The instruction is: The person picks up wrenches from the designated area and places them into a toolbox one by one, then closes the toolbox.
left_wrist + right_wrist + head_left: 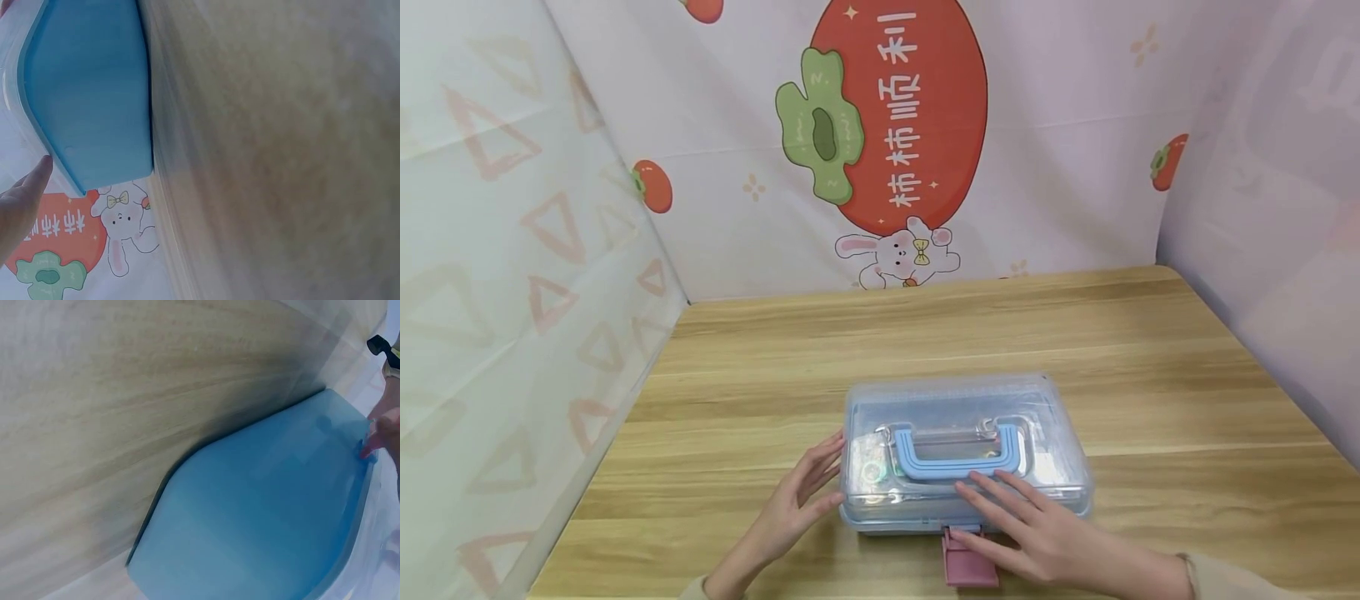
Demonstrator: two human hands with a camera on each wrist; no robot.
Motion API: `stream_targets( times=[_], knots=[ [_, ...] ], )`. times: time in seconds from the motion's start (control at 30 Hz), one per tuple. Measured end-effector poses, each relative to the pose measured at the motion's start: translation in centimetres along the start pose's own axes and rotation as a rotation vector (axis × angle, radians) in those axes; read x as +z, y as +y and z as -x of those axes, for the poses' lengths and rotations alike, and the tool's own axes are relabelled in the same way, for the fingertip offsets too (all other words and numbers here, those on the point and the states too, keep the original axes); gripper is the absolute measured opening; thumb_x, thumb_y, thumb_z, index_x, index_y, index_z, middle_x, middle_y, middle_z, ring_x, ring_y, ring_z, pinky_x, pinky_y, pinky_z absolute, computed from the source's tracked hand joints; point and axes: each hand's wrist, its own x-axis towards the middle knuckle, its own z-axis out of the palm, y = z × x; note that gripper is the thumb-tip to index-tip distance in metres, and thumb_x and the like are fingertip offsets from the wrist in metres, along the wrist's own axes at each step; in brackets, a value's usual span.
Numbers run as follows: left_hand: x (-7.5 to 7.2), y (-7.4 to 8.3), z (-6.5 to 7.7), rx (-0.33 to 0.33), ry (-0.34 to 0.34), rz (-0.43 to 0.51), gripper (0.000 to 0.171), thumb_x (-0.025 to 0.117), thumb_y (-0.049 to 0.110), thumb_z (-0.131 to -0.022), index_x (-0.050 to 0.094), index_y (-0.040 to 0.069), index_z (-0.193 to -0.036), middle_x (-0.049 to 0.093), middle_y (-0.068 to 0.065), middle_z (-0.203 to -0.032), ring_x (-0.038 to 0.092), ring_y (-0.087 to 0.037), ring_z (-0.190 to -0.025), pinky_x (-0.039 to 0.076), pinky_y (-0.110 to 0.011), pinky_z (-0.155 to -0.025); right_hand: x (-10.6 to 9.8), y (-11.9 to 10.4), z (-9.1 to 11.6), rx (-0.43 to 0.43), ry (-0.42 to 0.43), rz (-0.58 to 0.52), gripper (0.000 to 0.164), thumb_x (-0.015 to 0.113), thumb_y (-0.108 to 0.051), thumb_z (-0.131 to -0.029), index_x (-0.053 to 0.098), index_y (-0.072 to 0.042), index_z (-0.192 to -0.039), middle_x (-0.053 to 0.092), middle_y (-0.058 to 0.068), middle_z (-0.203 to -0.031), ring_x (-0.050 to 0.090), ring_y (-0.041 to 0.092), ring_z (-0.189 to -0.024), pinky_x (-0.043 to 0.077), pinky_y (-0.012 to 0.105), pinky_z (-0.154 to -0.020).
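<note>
A storage box (880,492) with a clear lid and a light blue base sits near the table's front. Its blue carrying handle (958,468) lies folded on the lid. At the front a pink latch (970,567) sticks out toward me. My left hand (793,504) touches the box's left side with extended fingers. Spread over the lid's front are the fingers of my right hand (1037,529), its thumb at the top of the latch. Small items show dimly through the lid. Both wrist views show the blue base (94,94) up close.
The box stands on a wood-grain table (737,367). Behind it hangs a white cloth (1060,167) printed with a red persimmon and a rabbit. More cloth (497,275) hangs along the left side, and another cloth (1262,208) along the right.
</note>
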Motion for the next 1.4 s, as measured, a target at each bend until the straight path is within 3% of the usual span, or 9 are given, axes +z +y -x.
stream_targets(
  times=[0.13,0.5,0.77,0.97,1.13,1.4],
  knots=[
    [0.0,0.0,0.0,-0.001,0.001,-0.004,0.051,0.049,-0.011,-0.083,0.03,-0.005,-0.13,0.022,-0.027,-0.139,0.032,-0.012,-0.126,0.033,-0.029,-0.098,-0.4,0.3,-0.2,-0.009,0.052,-0.069,0.035,0.032,-0.006,-0.095,0.041,0.002,-0.128,0.046,0.031,-0.12,0.045,0.04,-0.111,0.026,0.046,-0.101],
    [0.0,-0.1,0.1,-0.003,0.0,-0.007,0.052,0.049,-0.01,-0.083,0.03,-0.004,-0.131,0.022,-0.026,-0.139,0.031,-0.012,-0.127,0.033,-0.031,-0.098,-0.7,0.6,-0.8,-0.039,0.106,-0.078,0.034,0.029,-0.003,-0.095,0.042,0.007,-0.125,0.05,0.029,-0.115,0.049,0.038,-0.107,0.033,0.044,-0.096],
    [0.1,-0.1,0.0,0.003,0.0,-0.011,0.052,0.05,-0.01,-0.083,0.03,-0.004,-0.131,0.022,-0.026,-0.139,0.031,-0.013,-0.127,0.033,-0.032,-0.098,-0.4,0.5,-1.1,0.011,0.186,-0.091,0.029,0.04,-0.009,-0.094,0.053,0.008,-0.113,0.055,0.028,-0.107,0.054,0.036,-0.098,0.041,0.042,-0.086],
    [0.1,0.0,-0.1,-0.006,-0.007,-0.017,0.052,0.05,-0.009,-0.084,0.029,-0.004,-0.132,0.021,-0.026,-0.139,0.03,-0.011,-0.127,0.034,-0.03,-0.097,0.0,0.4,-1.8,0.034,0.276,-0.049,0.021,0.05,-0.012,-0.091,0.063,0.003,-0.094,0.059,0.026,-0.099,0.058,0.034,-0.089,0.046,0.04,-0.074],
    [0.1,0.0,0.0,-0.036,-0.003,-0.012,0.052,0.05,-0.007,-0.084,0.031,-0.002,-0.132,0.022,-0.025,-0.14,0.031,-0.011,-0.127,0.034,-0.03,-0.097,0.1,0.1,-2.3,0.076,0.299,-0.009,0.022,0.052,-0.016,-0.089,0.064,-0.003,-0.076,0.062,0.022,-0.095,0.06,0.03,-0.082,0.047,0.038,-0.069],
    [0.0,-0.2,0.2,-0.057,0.004,-0.024,0.052,0.051,-0.006,-0.085,0.031,0.0,-0.132,0.023,-0.022,-0.14,0.032,-0.012,-0.126,0.034,-0.03,-0.097,0.8,-0.4,-2.2,0.1,0.286,0.008,0.026,0.053,-0.022,-0.089,0.062,-0.009,-0.069,0.06,0.023,-0.097,0.058,0.033,-0.083,0.046,0.041,-0.069]
  ],
)
